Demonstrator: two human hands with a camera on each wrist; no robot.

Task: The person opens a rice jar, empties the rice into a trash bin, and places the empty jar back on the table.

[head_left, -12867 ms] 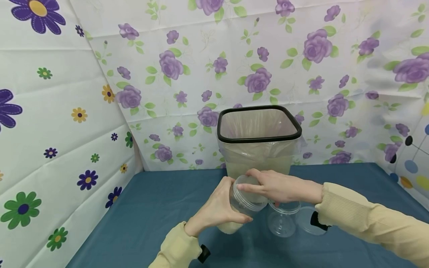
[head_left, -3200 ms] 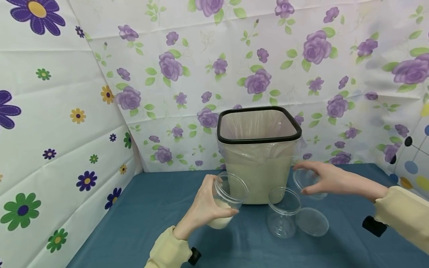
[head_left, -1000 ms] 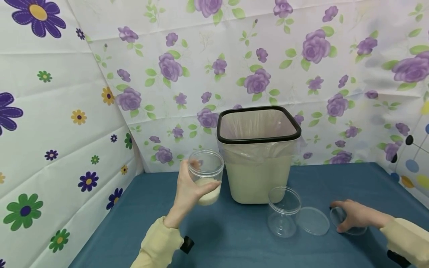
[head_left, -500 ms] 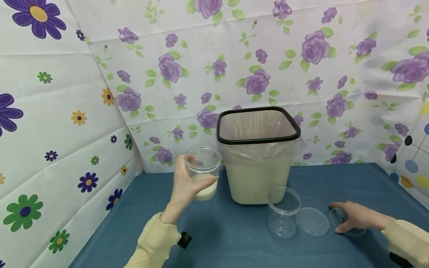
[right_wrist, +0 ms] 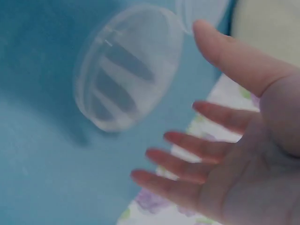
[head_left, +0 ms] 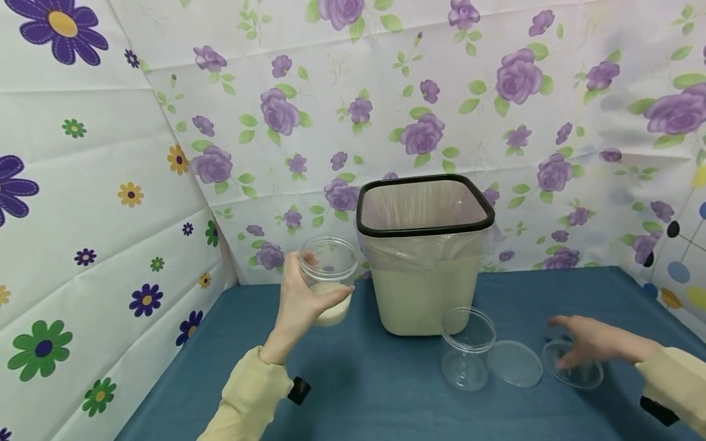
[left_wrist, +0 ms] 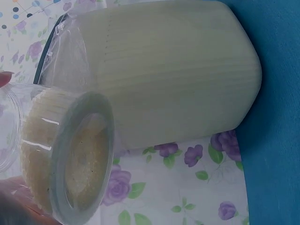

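My left hand [head_left: 300, 300] grips a clear plastic jar [head_left: 330, 275] around its side, raised above the table left of the bin. The jar has no lid on it, and pale grains [left_wrist: 40, 150] fill its lower part. Over at the right, my right hand [head_left: 592, 343] hovers with fingers spread above a clear round lid [head_left: 587, 375] lying on the table. In the right wrist view a gap shows between the fingertips and this lid [right_wrist: 133, 70]. A second clear lid [head_left: 514, 364] lies to its left, beside an upright, lidless clear jar [head_left: 467, 361].
A cream bin [head_left: 427, 294] with a black rim and a clear plastic liner stands at the back centre. Blue cloth [head_left: 386, 392] covers the table. Flowered sheets [head_left: 309, 153] hang behind and on both sides.
The right hand carried the lid away from the jar, set it on the table at far right, and has now let it go and lifted. The left hand moved the jar left and up.
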